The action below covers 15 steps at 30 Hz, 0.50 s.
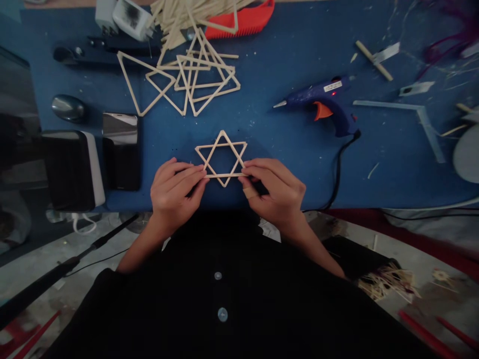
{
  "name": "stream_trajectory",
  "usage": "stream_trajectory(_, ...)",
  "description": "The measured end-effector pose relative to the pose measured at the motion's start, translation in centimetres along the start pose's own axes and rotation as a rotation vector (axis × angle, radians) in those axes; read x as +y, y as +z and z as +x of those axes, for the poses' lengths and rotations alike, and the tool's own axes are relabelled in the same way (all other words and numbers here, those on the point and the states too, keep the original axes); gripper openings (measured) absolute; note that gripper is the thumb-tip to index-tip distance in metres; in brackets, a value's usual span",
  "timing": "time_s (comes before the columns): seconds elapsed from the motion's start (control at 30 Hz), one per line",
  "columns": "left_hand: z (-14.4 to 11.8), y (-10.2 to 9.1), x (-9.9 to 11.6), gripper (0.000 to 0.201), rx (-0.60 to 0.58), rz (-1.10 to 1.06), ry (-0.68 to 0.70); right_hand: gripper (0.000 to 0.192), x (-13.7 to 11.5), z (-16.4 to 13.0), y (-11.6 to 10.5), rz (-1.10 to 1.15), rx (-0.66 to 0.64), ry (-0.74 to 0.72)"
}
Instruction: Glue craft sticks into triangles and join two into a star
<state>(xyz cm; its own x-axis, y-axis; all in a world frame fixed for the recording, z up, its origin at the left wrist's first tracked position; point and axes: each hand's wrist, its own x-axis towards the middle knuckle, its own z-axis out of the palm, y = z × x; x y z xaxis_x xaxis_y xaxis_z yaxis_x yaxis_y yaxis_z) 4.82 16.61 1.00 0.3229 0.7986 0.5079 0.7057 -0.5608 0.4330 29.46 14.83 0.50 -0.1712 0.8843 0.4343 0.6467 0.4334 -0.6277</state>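
Near the front edge of the blue table, two wooden stick triangles overlap as a six-pointed star [238,158]. My left hand [175,189] pinches its lower left corner between thumb and fingers. On the other side, my right hand [275,189] grips the lower right corner, with a tan bandage around one digit. Beyond the star lies a loose pile of stick triangles [207,86]. To the right rests a blue glue gun [318,99] with an orange trigger and a small red light, its nozzle pointing left.
At left on the table [262,129] are a phone [120,152], a dark case [69,169] and a mouse [68,108]. A red comb [243,22], a bundle of sticks [168,17] and white adapters [130,19] lie at the back. Glue sticks [389,105] and a cord [338,174] are at right.
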Motion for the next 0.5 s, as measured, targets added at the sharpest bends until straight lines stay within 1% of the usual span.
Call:
stream_trajectory(0.1,0.02,0.08,-0.08,0.009,-0.003,-0.006,-0.001,0.023,-0.05,0.00,-0.01,0.008,0.016,-0.008)
stream_trajectory(0.23,-0.02,0.28,-0.15,0.015,0.040,-0.050,0.017,0.019,0.15,0.06,0.08,-0.023,0.013,-0.010)
stream_trajectory(0.37,-0.17,0.49,-0.19,0.019,0.051,-0.076,0.041,0.014,0.46,0.18,0.31,-0.019,0.069,-0.056)
stream_trajectory(0.5,-0.30,0.62,-0.27,0.023,0.061,-0.104,0.043,0.015,0.46,0.26,0.57,-0.002,0.109,-0.032)
